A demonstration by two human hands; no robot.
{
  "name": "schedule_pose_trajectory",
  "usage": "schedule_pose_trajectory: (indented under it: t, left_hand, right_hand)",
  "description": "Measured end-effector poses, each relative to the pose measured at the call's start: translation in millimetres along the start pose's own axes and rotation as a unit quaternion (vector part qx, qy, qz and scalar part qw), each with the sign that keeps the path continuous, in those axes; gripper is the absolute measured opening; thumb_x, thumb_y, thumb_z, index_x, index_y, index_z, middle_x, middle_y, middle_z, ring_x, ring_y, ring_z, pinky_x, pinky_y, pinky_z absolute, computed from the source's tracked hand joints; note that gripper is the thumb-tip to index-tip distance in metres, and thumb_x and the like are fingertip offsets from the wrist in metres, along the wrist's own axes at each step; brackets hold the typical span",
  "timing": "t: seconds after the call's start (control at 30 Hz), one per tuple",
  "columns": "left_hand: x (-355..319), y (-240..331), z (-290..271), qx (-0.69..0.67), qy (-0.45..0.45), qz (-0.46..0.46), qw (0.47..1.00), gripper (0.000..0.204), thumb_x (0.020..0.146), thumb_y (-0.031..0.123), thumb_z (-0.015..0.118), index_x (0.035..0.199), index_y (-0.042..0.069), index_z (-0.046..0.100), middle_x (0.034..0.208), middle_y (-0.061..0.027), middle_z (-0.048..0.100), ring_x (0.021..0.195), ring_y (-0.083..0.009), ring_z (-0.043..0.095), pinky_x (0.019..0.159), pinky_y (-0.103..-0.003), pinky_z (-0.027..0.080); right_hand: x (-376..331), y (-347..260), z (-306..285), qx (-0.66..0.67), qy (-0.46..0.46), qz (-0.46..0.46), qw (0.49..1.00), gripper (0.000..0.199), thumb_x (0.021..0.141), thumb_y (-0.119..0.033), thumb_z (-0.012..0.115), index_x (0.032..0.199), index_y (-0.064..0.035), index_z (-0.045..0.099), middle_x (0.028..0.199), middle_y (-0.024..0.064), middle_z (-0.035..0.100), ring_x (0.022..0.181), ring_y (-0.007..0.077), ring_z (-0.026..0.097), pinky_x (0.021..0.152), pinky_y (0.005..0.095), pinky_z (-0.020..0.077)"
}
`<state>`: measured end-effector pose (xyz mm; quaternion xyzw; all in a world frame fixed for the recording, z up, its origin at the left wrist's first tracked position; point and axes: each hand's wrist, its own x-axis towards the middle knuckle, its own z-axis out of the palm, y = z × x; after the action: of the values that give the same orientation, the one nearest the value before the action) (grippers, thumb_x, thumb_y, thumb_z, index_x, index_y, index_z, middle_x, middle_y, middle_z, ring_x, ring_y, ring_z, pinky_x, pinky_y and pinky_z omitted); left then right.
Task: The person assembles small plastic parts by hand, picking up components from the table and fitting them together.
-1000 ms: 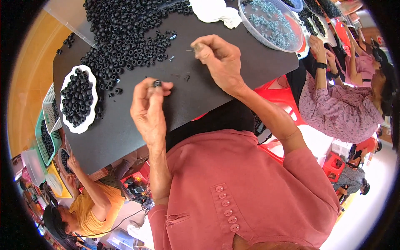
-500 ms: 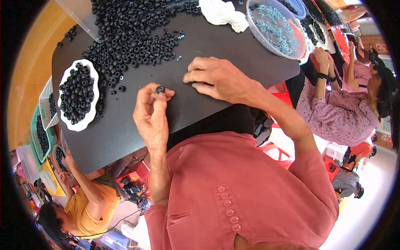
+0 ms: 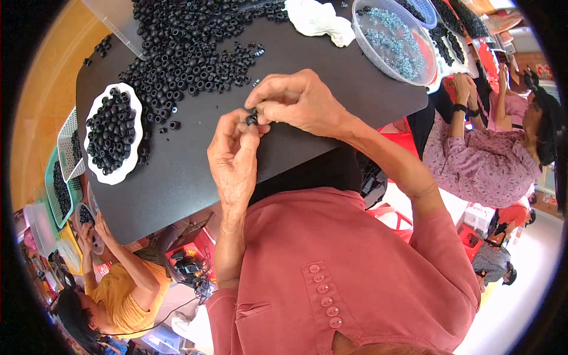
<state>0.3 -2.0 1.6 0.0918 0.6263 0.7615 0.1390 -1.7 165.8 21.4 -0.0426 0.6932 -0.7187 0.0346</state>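
Note:
Over the near part of the dark table, my left hand (image 3: 232,161) pinches a hollow, round black plastic piece (image 3: 252,120) between thumb and fingers. The opening of this piece faces up. My right hand (image 3: 305,105) comes in from the right, its thumb and forefinger closed together right at the piece's upper edge. Something small and dark shows at those fingertips, too hidden to make out. Beyond both hands lies a big heap of similar black pieces (image 3: 183,50), with smaller black parts at its right side. Tiny metal springs (image 3: 259,52) lie beside them.
On the left, a white scalloped dish (image 3: 137,137) holds black pieces. A clear round tub (image 3: 431,62) of springs stands far right, beside a crumpled white cloth (image 3: 313,21). Plastic baskets (image 3: 72,192) are past the left edge. Co-workers sit left (image 3: 133,290) and right (image 3: 473,160).
My right hand has moved left and reached the black piece. My left hand has shifted right and slightly down with the piece, so both hands now meet.

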Motion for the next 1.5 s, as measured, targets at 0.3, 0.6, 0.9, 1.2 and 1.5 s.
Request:
schedule_pose_trajectory:
  t: [0.3, 0.6, 0.9, 1.2, 1.5]
  left_hand:
    - [6, 0, 5, 0.039, -0.002, 0.003, 0.999, 0.019, 0.092, 0.002, 0.049, 0.108, -0.003, 0.058, 0.086, -0.0035, 0.063, 0.081, -0.0090, 0.059, 0.078, -0.023, 0.047]
    - [6, -2, 7, 0.056, 0.013, 0.013, 0.998, 0.018, 0.091, 0.000, 0.051, 0.107, -0.002, 0.056, 0.086, -0.0017, 0.059, 0.081, -0.0085, 0.058, 0.076, -0.023, 0.047]
    - [6, -4, 0, 0.034, 0.009, 0.014, 0.999, 0.019, 0.091, 0.000, 0.052, 0.109, -0.004, 0.058, 0.091, -0.0044, 0.061, 0.081, -0.0099, 0.057, 0.080, -0.024, 0.046]
    - [13, -3, -2, -0.129, -0.005, -0.049, 0.990, 0.016, 0.090, 0.001, 0.054, 0.103, -0.004, 0.062, 0.091, -0.0056, 0.065, 0.084, -0.0098, 0.060, 0.081, -0.023, 0.047]
    - [18, 2, -5, -0.160, -0.036, -0.080, 0.983, 0.013, 0.088, -0.001, 0.055, 0.097, -0.002, 0.064, 0.089, -0.0048, 0.065, 0.082, -0.0084, 0.059, 0.078, -0.022, 0.046]
  right_hand:
    - [-4, 1, -3, -0.055, -0.003, -0.056, 0.997, 0.011, 0.084, 0.004, 0.061, 0.094, 0.0013, 0.066, 0.089, 0.0063, 0.065, 0.073, 0.0104, 0.063, 0.065, 0.0234, 0.0505]
    - [-3, 9, -2, -0.125, 0.025, -0.131, 0.983, 0.010, 0.081, 0.000, 0.062, 0.090, 0.0024, 0.065, 0.079, 0.0077, 0.067, 0.068, 0.0119, 0.066, 0.061, 0.0240, 0.0525]
    - [-5, 18, 8, 0.004, 0.037, -0.068, 0.997, 0.017, 0.084, 0.005, 0.061, 0.101, 0.0027, 0.063, 0.092, 0.0066, 0.062, 0.073, 0.0110, 0.063, 0.064, 0.0241, 0.0524]
    - [-7, 20, 3, -0.235, 0.040, -0.261, 0.935, 0.035, 0.072, 0.003, 0.072, 0.106, -0.0013, 0.063, 0.098, 0.0077, 0.061, 0.074, 0.0134, 0.061, 0.066, 0.0248, 0.0522]
    - [-3, 23, 2, -0.336, 0.070, -0.353, 0.871, 0.040, 0.065, 0.001, 0.075, 0.103, -0.0013, 0.063, 0.093, 0.0086, 0.061, 0.073, 0.0182, 0.059, 0.061, 0.0282, 0.0513]
